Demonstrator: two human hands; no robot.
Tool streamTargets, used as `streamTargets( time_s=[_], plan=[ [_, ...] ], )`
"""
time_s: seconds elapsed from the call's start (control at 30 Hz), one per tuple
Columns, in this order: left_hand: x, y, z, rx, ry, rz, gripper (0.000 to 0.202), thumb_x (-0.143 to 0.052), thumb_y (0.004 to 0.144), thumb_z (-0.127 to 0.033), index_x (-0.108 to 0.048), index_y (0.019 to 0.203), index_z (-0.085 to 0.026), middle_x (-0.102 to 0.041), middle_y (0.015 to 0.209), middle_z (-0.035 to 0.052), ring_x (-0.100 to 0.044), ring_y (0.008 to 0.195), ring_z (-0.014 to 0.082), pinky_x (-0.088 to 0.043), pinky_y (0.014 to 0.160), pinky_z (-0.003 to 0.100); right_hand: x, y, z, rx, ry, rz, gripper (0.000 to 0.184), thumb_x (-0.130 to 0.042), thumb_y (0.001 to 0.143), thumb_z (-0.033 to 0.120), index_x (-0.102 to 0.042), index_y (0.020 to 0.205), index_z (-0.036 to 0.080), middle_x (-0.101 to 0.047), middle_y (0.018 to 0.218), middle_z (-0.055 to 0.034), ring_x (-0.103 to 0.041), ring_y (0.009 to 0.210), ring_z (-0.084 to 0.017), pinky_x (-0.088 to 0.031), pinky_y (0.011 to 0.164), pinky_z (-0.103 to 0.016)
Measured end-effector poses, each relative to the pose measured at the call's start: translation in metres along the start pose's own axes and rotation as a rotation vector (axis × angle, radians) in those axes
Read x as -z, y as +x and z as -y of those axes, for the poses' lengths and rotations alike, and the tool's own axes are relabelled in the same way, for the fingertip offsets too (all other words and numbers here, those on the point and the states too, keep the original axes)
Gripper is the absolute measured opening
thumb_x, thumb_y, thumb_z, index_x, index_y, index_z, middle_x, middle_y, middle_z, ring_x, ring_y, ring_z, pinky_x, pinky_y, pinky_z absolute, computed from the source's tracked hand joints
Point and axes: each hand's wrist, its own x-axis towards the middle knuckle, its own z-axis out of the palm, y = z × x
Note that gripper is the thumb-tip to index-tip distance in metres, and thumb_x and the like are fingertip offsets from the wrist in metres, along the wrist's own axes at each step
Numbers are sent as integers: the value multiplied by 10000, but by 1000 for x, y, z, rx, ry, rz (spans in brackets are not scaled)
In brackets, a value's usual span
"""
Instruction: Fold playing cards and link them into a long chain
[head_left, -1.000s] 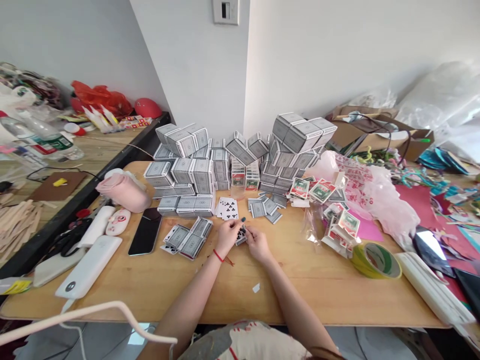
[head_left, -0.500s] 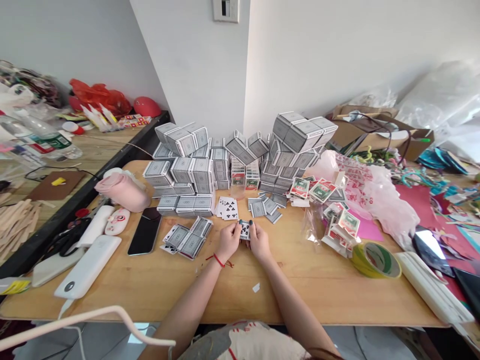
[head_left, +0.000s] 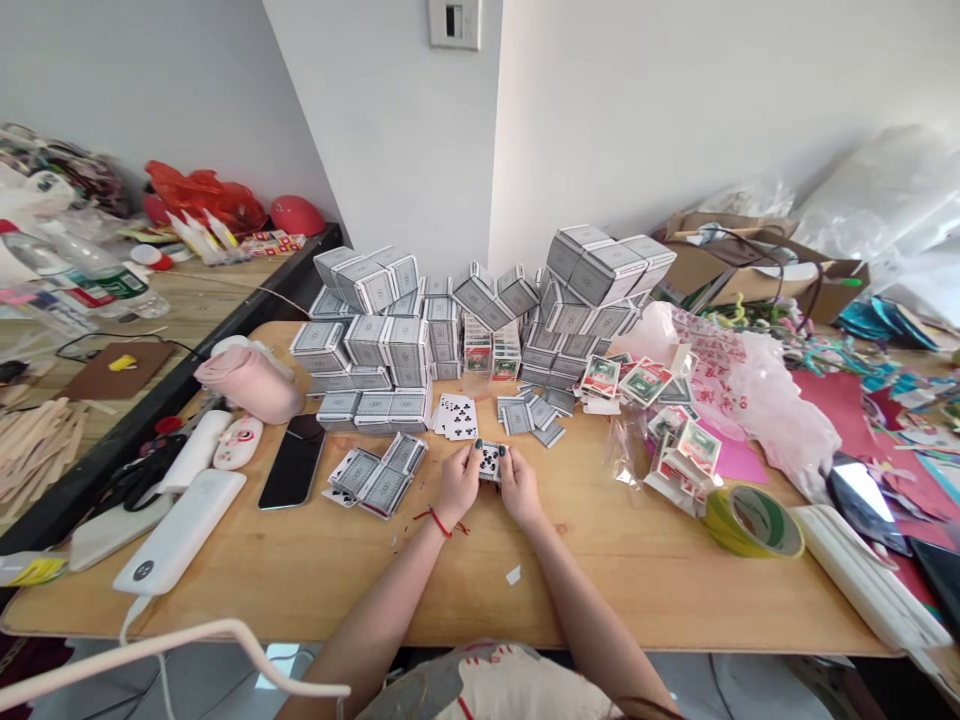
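White playing card (head_left: 490,459) is partly hidden by left hand (head_left: 460,482) and right hand (head_left: 519,484)

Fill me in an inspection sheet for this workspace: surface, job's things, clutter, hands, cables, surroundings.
Surface: wooden table, with a paper scrap near the front.
Job's things: held cards, clubs showing; face-up cards and face-down cards beyond; card blocks stacked behind.
Clutter: phone and power bank at left; opened boxes and tape at right.
Hands: left hand and right hand grip the held cards from either side.
Cables: white lead at the power bank.
Surroundings: pale wall behind; bottles on the left bench.
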Motion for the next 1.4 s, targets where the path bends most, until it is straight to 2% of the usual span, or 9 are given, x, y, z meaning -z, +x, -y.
streamTargets(
  time_s=[0.17, 0.37, 0.5, 0.63, 0.9, 1.0, 1.1, 1.23, 1.4],
  plan=[
    [2, 0, 1, -4, 57, -48, 406, -368, 801, -433, -378, 487, -178, -405, 475, -18, -358, 480, 100, -267, 467, 223, 3, -1, -2, -56, 31, 197, 404, -302, 819, 544, -384, 604, 213, -404, 439, 42, -380, 400, -113, -292, 410, -222],
    [0, -2, 0, 8, 41, -25, 421, -378, 802, -435, -372, 469, -178, -358, 449, -26, -328, 452, 95, -250, 456, 233, 3, -1, -2, 24, -67, 99, 409, -290, 829, 523, -345, 566, 214, -389, 461, 30, -367, 423, -113, -283, 435, -230],
    [2, -2, 2, 26, -34, -23, 413, -360, 808, -457, -367, 497, -185, -380, 463, -27, -364, 462, 102, -282, 476, 233, 3, -2, -1, -32, 52, 132, 358, -289, 843, 491, -362, 621, 219, -408, 444, 41, -382, 393, -113, -311, 419, -225],
    [3, -4, 3, 11, -66, 34, 360, -375, 810, -433, -392, 552, -183, -409, 498, -29, -403, 487, 104, -305, 498, 223, 3, 0, -5, -70, 135, 63, 308, -357, 822, 490, -389, 682, 219, -409, 450, 56, -383, 382, -109, -318, 392, -217],
    [2, -6, -2, -60, 137, 128, 373, -397, 800, -401, -387, 509, -169, -429, 460, -26, -390, 465, 95, -266, 479, 216, 3, 4, -9, -122, 360, 26, 328, -442, 784, 505, -440, 933, 212, -493, 501, 68, -440, 368, -100, -368, 376, -212],
    [5, -4, -1, -47, 71, 136, 366, -413, 796, -406, -394, 518, -169, -429, 469, -29, -399, 466, 94, -281, 476, 211, 7, 6, -7, -141, 441, 52, 312, -488, 757, 507, -455, 821, 204, -529, 518, 52, -472, 376, -100, -376, 376, -212],
    [7, -1, 2, 5, -33, 64, 333, -414, 795, -396, -402, 550, -171, -421, 494, -34, -404, 480, 95, -303, 475, 204, 12, 6, -5, -134, 463, 152, 335, -507, 744, 510, -426, 661, 195, -525, 454, 43, -466, 350, -94, -362, 377, -208],
    [8, 6, 3, 18, -72, 63, 285, -435, 776, -386, -443, 599, -163, -426, 551, -30, -394, 526, 96, -317, 489, 197, 15, 3, -3, -118, 436, 296, 375, -467, 767, 523, -452, 615, 180, -486, 349, 42, -423, 303, -89, -358, 378, -212],
    [11, 9, 0, 48, -101, 155, 314, -441, 762, -416, -442, 578, -162, -411, 538, -33, -383, 514, 94, -317, 482, 197, 6, 3, -4, -164, 402, 238, 451, -351, 802, 565, -423, 555, 195, -352, 263, 76, -303, 234, -76, -316, 321, -211]
  ],
)
